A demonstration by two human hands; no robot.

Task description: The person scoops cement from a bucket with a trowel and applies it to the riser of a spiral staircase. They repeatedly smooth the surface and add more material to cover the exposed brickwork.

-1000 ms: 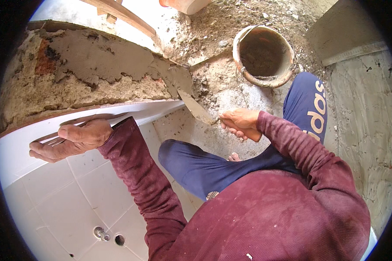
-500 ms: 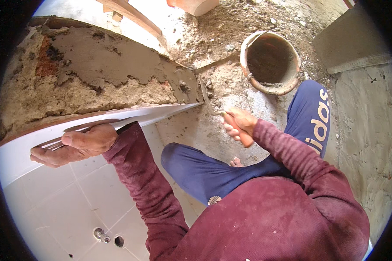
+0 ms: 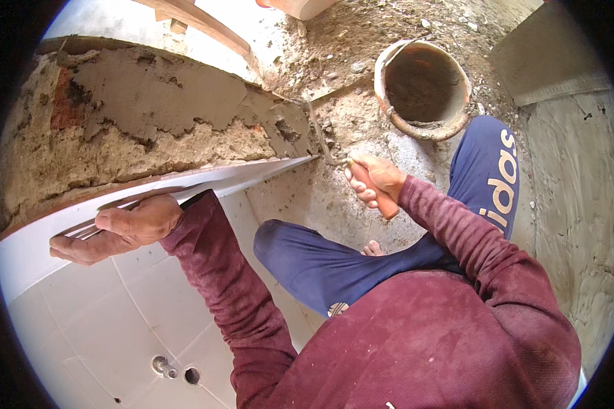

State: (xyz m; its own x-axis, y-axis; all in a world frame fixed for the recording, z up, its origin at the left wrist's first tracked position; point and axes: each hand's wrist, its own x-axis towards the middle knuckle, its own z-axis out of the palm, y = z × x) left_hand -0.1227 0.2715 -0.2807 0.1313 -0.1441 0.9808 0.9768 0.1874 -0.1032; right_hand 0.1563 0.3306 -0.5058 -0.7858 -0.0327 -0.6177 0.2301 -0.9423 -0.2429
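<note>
- Left hand (image 3: 119,228): laid flat along the upper edge of the white tile (image 3: 184,187), fingers stretched out and thumb resting on top; it presses on the tile and is not closed around anything.
- White tile: set on edge against the wall top (image 3: 150,129), running from the left hand to a point near the trowel.
- Right hand (image 3: 374,180): closed in a fist around the orange handle of a trowel (image 3: 327,146).
- Trowel: blade edge-on, tip touching the wet mortar at the right end of the wall top, just above the tile's end.
- Wall top: rough mortar, part grey and fresh, with a patch of red brick showing at the left.
- Bucket (image 3: 423,85): round, mortar-caked, standing on the dirt floor beyond the right hand, well apart from the wall.
- Below the left hand: white tiled surface (image 3: 95,327) with a small metal fitting (image 3: 162,367).
</note>
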